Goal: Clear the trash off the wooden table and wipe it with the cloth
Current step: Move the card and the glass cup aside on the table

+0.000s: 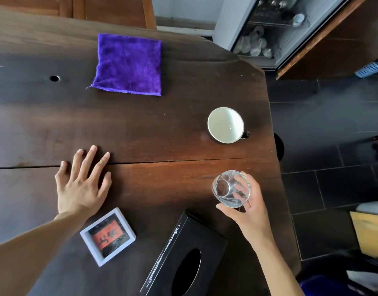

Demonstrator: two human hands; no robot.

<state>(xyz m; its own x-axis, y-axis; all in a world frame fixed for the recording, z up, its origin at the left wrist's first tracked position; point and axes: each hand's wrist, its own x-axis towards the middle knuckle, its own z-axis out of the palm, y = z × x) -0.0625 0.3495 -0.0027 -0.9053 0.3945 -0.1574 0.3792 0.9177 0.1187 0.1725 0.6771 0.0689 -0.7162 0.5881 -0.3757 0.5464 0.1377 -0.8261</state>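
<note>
Gripping round clear glass (231, 189): right hand (251, 212) | left hand (82, 184): splayed flat, wooden table (162, 137) | fuzzy purple cloth (129, 64): square

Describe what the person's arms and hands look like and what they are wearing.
Both forearms are bare as far as the view shows, with no sleeves in sight. The left hand and right hand wear no gloves, and no rings, watch or bracelets are visible.

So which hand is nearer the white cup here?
Right. The right hand, holding the glass, is just below the cup toward the camera. The left hand lies flat on the table, far off to the cup's left.
</note>
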